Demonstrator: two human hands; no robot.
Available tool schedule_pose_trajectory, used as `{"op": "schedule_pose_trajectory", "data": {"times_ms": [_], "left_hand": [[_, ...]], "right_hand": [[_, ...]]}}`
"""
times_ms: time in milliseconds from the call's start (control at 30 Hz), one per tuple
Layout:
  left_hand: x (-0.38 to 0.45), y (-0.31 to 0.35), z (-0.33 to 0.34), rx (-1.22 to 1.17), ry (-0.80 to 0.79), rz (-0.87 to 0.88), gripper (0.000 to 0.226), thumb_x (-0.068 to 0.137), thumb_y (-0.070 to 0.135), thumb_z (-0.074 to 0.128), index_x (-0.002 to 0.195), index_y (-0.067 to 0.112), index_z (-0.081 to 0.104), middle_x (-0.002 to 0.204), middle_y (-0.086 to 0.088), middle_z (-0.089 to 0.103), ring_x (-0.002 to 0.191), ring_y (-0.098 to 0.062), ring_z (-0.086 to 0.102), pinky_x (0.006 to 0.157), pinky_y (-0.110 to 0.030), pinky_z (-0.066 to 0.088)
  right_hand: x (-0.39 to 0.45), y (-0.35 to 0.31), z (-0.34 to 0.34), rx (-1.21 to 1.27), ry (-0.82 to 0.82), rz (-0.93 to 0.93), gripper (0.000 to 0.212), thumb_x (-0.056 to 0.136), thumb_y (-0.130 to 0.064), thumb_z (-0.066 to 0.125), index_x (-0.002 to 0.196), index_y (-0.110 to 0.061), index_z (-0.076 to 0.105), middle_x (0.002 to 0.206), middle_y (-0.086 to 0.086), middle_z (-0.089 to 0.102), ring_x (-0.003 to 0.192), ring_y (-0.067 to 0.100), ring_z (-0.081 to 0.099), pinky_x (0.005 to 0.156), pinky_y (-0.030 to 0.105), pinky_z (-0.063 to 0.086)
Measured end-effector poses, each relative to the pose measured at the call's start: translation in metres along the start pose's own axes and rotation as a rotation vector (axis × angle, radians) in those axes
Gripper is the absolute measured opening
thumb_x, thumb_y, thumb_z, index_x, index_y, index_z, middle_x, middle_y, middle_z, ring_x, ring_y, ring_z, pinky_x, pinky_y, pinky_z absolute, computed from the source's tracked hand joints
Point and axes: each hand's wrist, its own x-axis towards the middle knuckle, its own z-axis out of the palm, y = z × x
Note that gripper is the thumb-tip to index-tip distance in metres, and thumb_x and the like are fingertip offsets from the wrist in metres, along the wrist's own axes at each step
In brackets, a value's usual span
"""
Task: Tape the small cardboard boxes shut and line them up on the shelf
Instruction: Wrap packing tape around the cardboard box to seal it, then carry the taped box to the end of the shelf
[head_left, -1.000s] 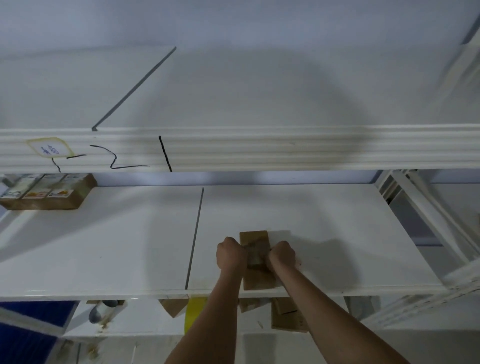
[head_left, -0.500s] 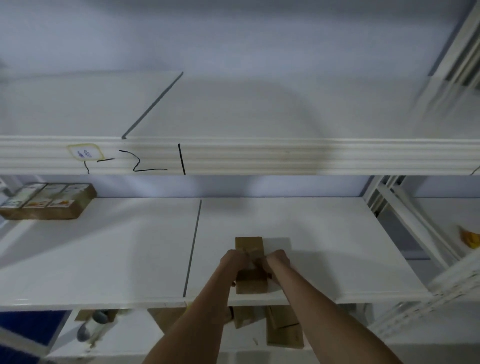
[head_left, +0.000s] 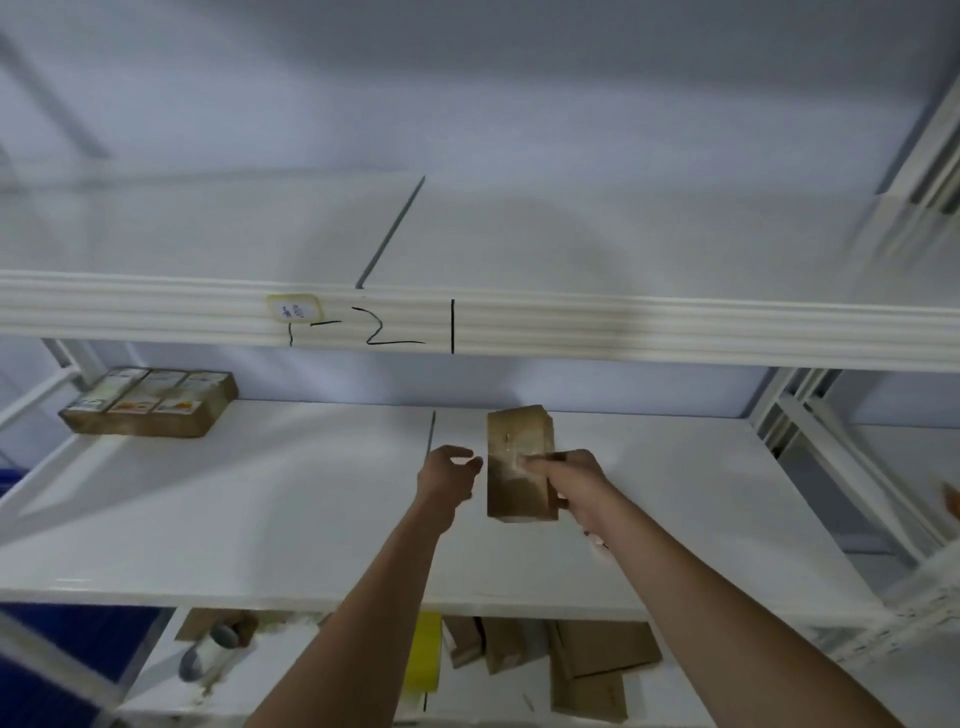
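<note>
A small brown cardboard box (head_left: 519, 457), long side running away from me, is above the middle white shelf (head_left: 260, 499). My right hand (head_left: 571, 483) grips its right side, thumb across the taped top. My left hand (head_left: 449, 475) hovers just left of the box, fingers loosely curled, apart from it and holding nothing. A row of three taped boxes (head_left: 150, 402) with printed labels stands at the shelf's far left back.
An upper shelf edge (head_left: 571, 322) with black marker writing and a sticker runs across above the hands. On the lower shelf lie flat cardboard pieces (head_left: 597, 670), a yellow item (head_left: 423, 654) and a tape roll or bottle (head_left: 208, 649). White rack posts (head_left: 831, 441) stand at right.
My left hand has come off the box, which only my right hand now holds. The box has moved deeper over the shelf and the view has shifted.
</note>
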Motion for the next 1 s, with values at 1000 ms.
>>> {"op": "schedule_pose_trajectory", "data": {"times_ms": [1000], "left_hand": [[-0.053,-0.021,-0.121,-0.244,-0.148,0.183,0.049,0.096,0.029,0.065,0.136,0.011,0.043,0.111,-0.014,0.07,0.091,-0.027,0.074,0.073,-0.041,0.062]], "right_hand": [[-0.074,-0.014,0.143,0.082,-0.223,-0.279,0.027,0.097,-0.037,0.064,0.117,-0.018,0.067,0.103,0.002,0.077,0.09,0.019,0.075,0.084,0.043,0.062]]}}
